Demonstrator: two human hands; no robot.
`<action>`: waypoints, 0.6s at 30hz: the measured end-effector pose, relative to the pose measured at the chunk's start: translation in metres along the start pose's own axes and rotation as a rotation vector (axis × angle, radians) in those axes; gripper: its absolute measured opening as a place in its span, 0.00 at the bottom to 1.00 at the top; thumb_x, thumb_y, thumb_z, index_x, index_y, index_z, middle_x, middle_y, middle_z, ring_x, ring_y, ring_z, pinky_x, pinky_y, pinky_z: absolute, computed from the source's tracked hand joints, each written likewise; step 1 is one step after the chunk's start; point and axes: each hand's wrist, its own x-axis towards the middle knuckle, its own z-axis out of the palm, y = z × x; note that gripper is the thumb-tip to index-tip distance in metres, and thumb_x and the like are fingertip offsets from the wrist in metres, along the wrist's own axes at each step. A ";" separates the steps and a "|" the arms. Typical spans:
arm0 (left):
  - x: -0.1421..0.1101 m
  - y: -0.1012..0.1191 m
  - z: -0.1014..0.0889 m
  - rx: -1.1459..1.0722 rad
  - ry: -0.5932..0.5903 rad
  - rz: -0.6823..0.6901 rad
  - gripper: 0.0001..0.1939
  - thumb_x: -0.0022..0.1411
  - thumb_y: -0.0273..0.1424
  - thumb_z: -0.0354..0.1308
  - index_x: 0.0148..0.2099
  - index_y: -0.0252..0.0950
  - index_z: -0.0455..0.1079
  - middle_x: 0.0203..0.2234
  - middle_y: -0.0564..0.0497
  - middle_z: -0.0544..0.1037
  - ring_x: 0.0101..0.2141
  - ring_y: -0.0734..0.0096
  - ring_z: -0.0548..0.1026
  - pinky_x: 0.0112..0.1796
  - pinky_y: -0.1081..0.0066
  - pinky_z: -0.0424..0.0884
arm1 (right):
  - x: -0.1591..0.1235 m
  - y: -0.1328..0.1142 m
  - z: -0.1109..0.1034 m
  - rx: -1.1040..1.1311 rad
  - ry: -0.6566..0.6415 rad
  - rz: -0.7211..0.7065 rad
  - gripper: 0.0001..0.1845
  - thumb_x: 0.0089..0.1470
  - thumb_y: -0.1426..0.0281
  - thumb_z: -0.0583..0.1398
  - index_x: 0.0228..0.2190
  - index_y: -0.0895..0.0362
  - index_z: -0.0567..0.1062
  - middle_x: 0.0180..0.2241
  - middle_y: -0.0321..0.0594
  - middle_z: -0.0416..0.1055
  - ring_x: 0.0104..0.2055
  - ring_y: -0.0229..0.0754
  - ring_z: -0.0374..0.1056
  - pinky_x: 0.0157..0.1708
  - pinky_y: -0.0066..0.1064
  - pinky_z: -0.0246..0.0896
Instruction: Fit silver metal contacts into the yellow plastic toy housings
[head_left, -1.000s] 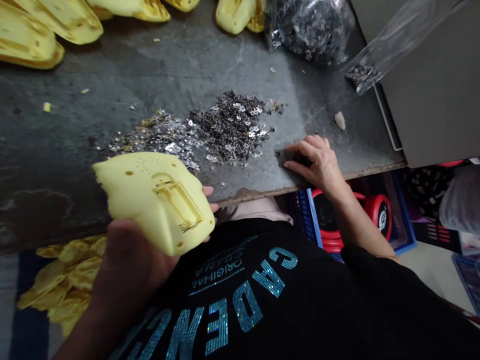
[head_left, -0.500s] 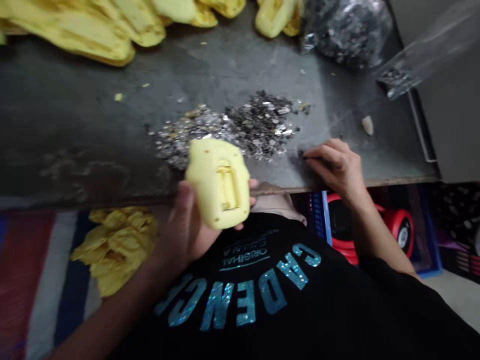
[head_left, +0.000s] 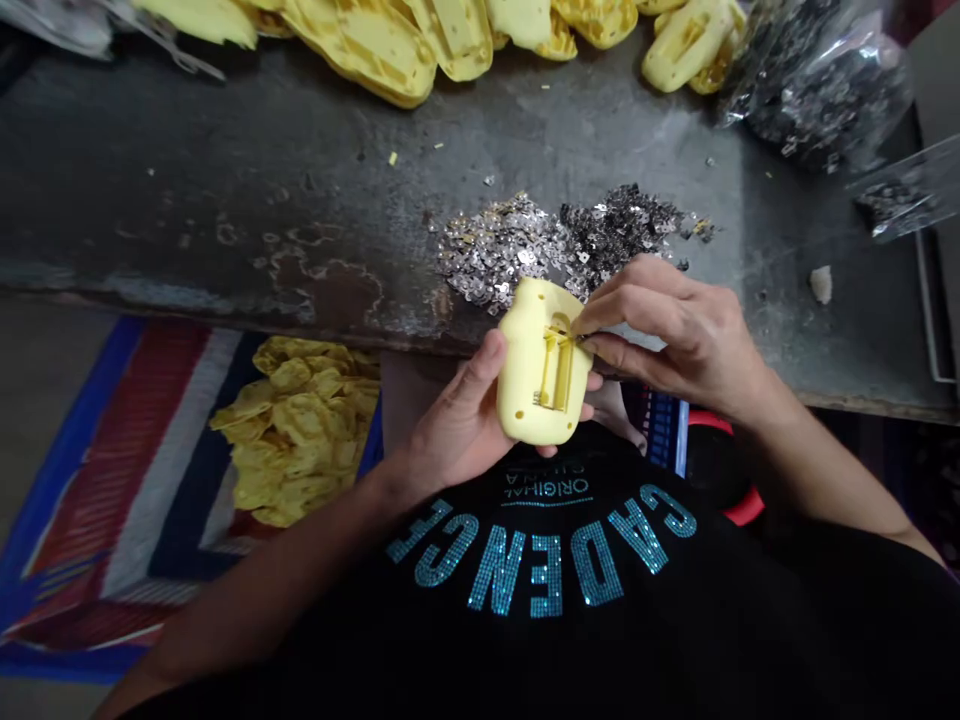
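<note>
**Left hand:** I'm watching the left hand (head_left: 457, 425) cradling the housing from below, fingers curled under it and thumb pressing along its side.

**Right hand:** The right hand (head_left: 686, 340) is working at the recess, thumb and forefinger pinching together at its upper end. Whatever sits between the fingertips (head_left: 583, 332) is too small for me to tell, and the other fingers are curling in beside them.

**Housing:** A yellow plastic housing (head_left: 541, 360) is sitting in the air between both hands, over the counter's near edge, with its recess (head_left: 556, 368) facing up.

**Counter:** A heap of small stamped metal pieces (head_left: 559, 245) is lying near the near edge of the worn grey counter (head_left: 187, 170), just beyond the housing, silver to the left and darker to the right.

**Far edge:** More yellow plastic shells (head_left: 367, 40) are lying in a row along it.

**Far right corner:** A clear plastic bag of metal pieces (head_left: 821, 85) is resting there — a second, nearly empty bag (head_left: 892, 200) is lying by the right edge, near a pale lump (head_left: 821, 285).

**Below the counter:** A pile of yellow scraps (head_left: 296, 430) is resting on a striped mat (head_left: 127, 500), left of the black shirt with sequin lettering (head_left: 540, 560).
</note>
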 end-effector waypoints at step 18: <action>0.005 0.002 0.001 0.033 0.023 -0.123 0.45 0.64 0.71 0.63 0.67 0.42 0.77 0.48 0.39 0.89 0.41 0.43 0.89 0.20 0.70 0.73 | 0.017 -0.001 -0.010 -0.086 -0.215 -0.073 0.27 0.78 0.49 0.52 0.39 0.50 0.82 0.41 0.39 0.78 0.46 0.47 0.76 0.53 0.50 0.74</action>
